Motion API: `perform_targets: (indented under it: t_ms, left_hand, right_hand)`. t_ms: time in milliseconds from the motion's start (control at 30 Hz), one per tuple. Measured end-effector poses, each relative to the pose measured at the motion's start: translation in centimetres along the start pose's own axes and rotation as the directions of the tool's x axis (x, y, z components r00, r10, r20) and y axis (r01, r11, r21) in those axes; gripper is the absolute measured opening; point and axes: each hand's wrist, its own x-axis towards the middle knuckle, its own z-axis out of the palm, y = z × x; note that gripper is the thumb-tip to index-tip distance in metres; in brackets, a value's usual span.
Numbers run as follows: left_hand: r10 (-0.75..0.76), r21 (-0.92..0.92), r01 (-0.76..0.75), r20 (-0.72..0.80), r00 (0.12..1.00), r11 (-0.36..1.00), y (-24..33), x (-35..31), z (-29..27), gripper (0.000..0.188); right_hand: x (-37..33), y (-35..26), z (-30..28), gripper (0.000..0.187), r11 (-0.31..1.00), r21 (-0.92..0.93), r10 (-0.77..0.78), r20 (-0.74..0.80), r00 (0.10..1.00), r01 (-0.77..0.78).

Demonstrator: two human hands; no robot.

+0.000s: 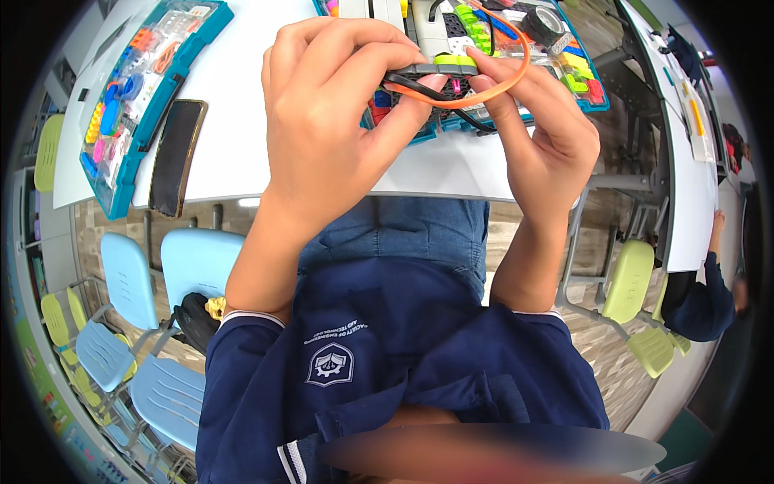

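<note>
Over the table's near edge, my left hand [330,113] is closed, thumb and fingers pinching the left end of a dark grey building-set beam [439,70]. A lime green piece [454,60] sits on top of that beam, and a small pink pin shows below it. My right hand [544,121] is closed as well, its thumb and fingertips gripping the beam's right end. An orange cable [528,50] loops over the right fingers and passes under the beam. Close by it, a black cable [468,119] runs beneath my hands. A white and grey assembled model [430,31] stands just behind.
Behind my hands lies a teal-edged tray [597,101] of colourful building parts, with a black wheel [542,27]. Another teal parts tray [129,161] and a dark phone [177,157] rest at the left of the white table [234,153]. Blue chairs [201,262] stand left; a person sits far right.
</note>
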Motion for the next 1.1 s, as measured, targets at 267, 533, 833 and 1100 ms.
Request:
perform_targets:
  t_ms: [267, 533, 833, 1100]
  left_hand:
    - [-0.015, 0.014, 0.015, -0.014, 1.000, 1.000, 0.3, 0.0, 0.1, 0.024]
    - [-0.069, -0.003, 0.069, -0.036, 0.997, 0.998, 0.8, -0.2, 0.3, 0.027]
    - [-0.111, -0.014, 0.111, -0.060, 0.992, 0.994, 1.2, -0.3, 0.6, 0.028]
    - [-0.113, -0.029, 0.111, -0.063, 0.992, 0.993, 1.2, -0.3, 0.7, 0.032]
  right_hand:
    - [0.6, 0.3, -0.4, 0.018, 0.973, -0.131, -0.187, 0.041, 0.982, 0.191]
    - [0.6, -0.1, -0.2, 0.021, 0.964, -0.160, -0.210, 0.035, 0.977, 0.213]
    - [0.5, 0.2, 0.0, 0.027, 0.975, -0.115, -0.191, 0.008, 0.982, 0.191]
    - [0.2, -0.2, 0.1, 0.027, 0.980, -0.135, -0.149, -0.006, 0.989, 0.147]
